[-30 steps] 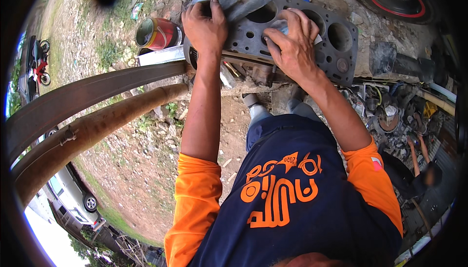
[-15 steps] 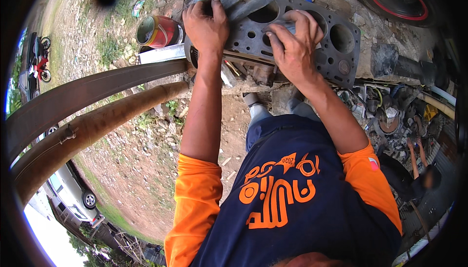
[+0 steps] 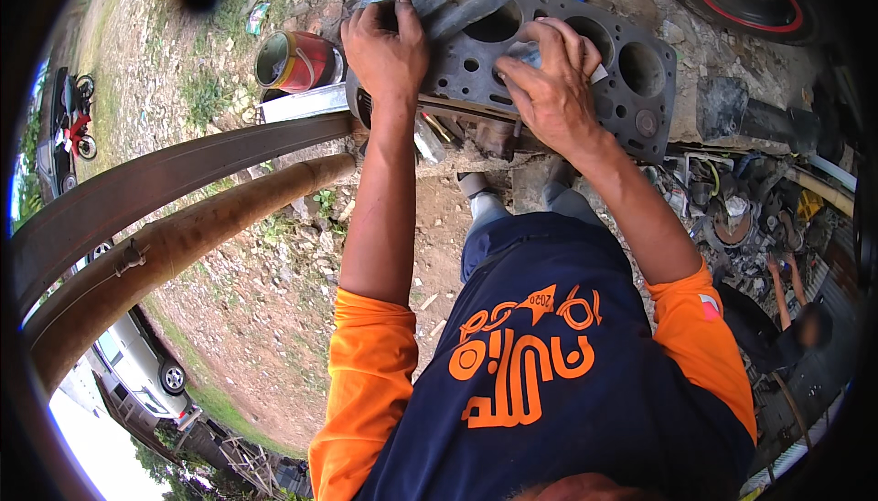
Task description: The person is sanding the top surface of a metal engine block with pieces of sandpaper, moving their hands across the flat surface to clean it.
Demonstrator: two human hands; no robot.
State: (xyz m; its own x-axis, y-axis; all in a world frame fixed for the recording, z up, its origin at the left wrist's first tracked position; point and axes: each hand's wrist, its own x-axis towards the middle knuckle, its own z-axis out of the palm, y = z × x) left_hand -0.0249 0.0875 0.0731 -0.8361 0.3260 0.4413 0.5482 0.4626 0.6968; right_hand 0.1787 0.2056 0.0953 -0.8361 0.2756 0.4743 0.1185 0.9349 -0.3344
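A grey engine block point(image 3: 471, 90), with a row of round bores in its flat top face, lies ahead of me. My left hand point(image 3: 384, 53) is closed over the block's left end, its fingers curled and the fingertips hidden. Beside that thumb, a dark grey flat sheet point(image 3: 457, 0) lies across the top and partly covers the bores. My right hand point(image 3: 556, 85) is bent over the middle of the face, pinching a pale, bluish thin piece point(image 3: 526, 51). Most of that piece is under the fingers, so its kind does not show.
Left of the block stand a red and yellow bucket point(image 3: 294, 60), a curved metal beam point(image 3: 183, 161) and a rusty pipe point(image 3: 192, 218). A tyre with a red-ringed rim point(image 3: 750, 0) lies at far right. Scrap parts point(image 3: 732, 213) and a crouching person point(image 3: 796, 332) are on the right.
My right hand has shifted slightly left and toward me over the block's face, with its fingers drawn closer together. My left hand, the grey sheet and the block stay put.
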